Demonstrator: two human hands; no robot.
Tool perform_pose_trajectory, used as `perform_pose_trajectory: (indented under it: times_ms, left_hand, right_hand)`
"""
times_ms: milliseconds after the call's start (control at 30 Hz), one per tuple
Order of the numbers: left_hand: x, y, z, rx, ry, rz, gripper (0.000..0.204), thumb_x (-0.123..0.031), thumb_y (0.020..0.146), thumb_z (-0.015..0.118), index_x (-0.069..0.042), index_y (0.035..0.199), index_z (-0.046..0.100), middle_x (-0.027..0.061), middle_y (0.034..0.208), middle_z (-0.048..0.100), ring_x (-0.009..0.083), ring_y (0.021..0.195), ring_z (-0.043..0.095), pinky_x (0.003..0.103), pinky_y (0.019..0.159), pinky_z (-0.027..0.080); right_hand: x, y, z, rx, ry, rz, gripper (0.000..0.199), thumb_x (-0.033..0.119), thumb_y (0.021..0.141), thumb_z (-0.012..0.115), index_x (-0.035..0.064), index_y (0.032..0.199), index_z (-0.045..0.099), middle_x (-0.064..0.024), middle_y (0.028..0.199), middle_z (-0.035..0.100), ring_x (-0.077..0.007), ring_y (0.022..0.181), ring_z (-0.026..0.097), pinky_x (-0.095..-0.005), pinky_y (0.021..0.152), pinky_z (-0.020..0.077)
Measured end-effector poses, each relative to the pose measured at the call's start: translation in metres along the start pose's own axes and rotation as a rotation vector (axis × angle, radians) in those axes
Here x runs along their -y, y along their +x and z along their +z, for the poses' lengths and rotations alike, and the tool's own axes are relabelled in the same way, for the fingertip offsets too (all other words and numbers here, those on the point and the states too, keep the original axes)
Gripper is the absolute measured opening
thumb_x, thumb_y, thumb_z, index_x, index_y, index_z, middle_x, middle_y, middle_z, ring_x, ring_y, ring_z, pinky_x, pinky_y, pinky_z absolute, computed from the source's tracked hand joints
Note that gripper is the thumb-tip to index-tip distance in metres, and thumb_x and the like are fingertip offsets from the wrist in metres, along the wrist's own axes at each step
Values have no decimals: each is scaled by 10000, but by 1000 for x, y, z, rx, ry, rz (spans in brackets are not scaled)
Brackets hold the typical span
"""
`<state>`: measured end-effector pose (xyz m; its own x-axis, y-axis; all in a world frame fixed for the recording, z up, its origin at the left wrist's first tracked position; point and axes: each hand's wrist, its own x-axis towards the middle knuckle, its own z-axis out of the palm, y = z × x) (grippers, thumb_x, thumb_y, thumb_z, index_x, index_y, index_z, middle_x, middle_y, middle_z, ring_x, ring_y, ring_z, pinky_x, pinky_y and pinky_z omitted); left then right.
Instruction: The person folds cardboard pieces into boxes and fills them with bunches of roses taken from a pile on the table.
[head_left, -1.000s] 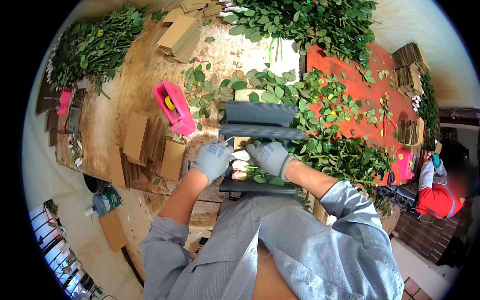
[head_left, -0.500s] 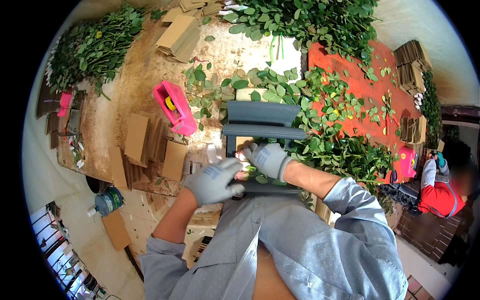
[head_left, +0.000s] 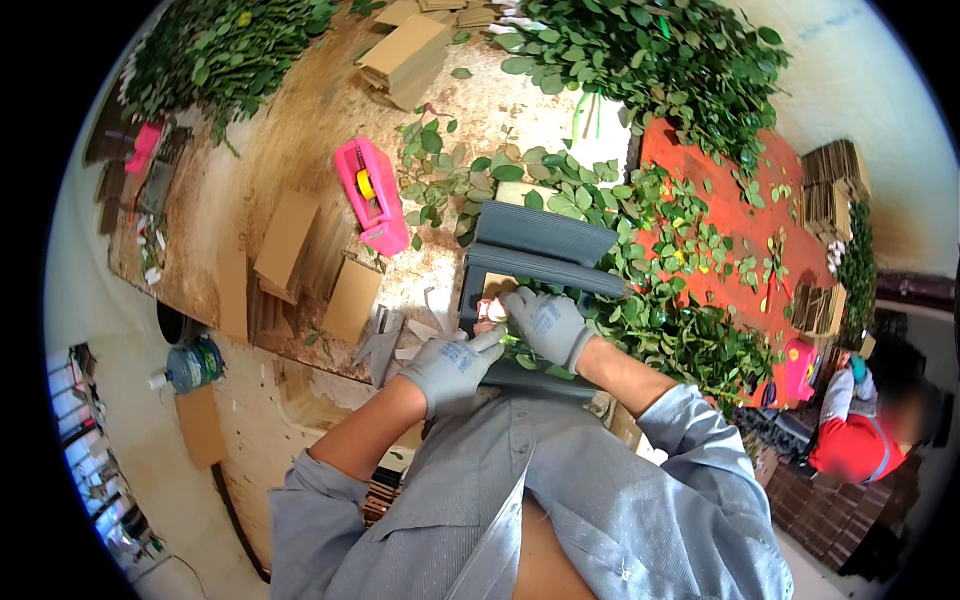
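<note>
Pale pink roses [head_left: 488, 311] lie in a dark grey ribbed stand [head_left: 545, 237] right in front of my body. My right hand [head_left: 548, 325], in a grey glove, is closed with its fingertips around the rose heads. From the left, my left hand [head_left: 455, 370], gloved in grey too, reaches in just below the blooms. Its fingers are pressed together against bright green by the flowers; what they pinch is hidden. Leafy rose stems [head_left: 680, 335] stretch out to the right of the stand.
A pink tape dispenser [head_left: 372, 197] stands left of the stand. Cardboard sheets [head_left: 288, 245] are stacked near the left edge. Rose bundles [head_left: 650, 60] lie at the back, and loose leaves are scattered on the red tabletop [head_left: 690, 160]. A person in red [head_left: 850, 445] is at far right.
My left hand has moved right, in against the roses, and its spread thumb and fingers have drawn together. My right hand stays at the blooms. The view has shifted slightly.
</note>
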<state>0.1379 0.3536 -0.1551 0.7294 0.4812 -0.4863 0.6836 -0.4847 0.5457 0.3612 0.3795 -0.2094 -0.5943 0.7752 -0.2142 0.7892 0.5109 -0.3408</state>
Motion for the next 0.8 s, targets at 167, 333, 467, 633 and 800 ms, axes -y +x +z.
perform_pose_trajectory:
  times_ms: [167, 333, 467, 633, 800]
  left_hand:
    - [-2, -2, 0, -23, -35, -12, 638, -274, 830, 663, -29, 1403, 529, 128, 1560, 444, 379, 1195, 604, 437, 1034, 476]
    - [1, 0, 11, -84, -17, 2, 642, -252, 794, 660, -28, 1384, 548, 133, 1525, 484, 349, 1096, 635, 415, 975, 508]
    - [0, 1, 9, -92, -16, 5, 612, -254, 796, 662, -24, 1356, 571, 138, 1491, 516, 339, 1038, 648, 418, 933, 520]
    - [2, 1, 11, -102, -9, 8, 605, -256, 797, 662, -18, 1347, 574, 141, 1473, 533, 327, 1036, 644, 413, 935, 518]
    - [0, -2, 4, -101, -39, 11, 612, -297, 813, 686, -18, 1345, 573, 141, 1480, 525, 336, 1056, 638, 413, 956, 514]
  right_hand:
    - [-2, -16, -23, -309, 116, 5, 286, 132, 896, 622, 57, 1167, 568, -132, 922, 613, -316, 756, 660, -417, 612, 527]
    - [-12, -38, -37, -494, 231, -188, 360, 76, 835, 704, 7, 1133, 515, -160, 935, 632, -369, 770, 635, -435, 636, 518]
    - [-20, -42, -34, -440, 257, -209, 338, 87, 844, 708, -1, 1100, 506, -177, 944, 634, -377, 756, 636, -433, 636, 529]
    - [-19, -36, -34, -423, 268, -202, 346, 120, 855, 701, 10, 1136, 533, -167, 957, 639, -368, 774, 648, -429, 629, 526]
    - [-5, -19, -28, -185, 83, -59, 328, 148, 901, 645, 57, 1205, 563, -127, 934, 621, -315, 778, 680, -455, 635, 541]
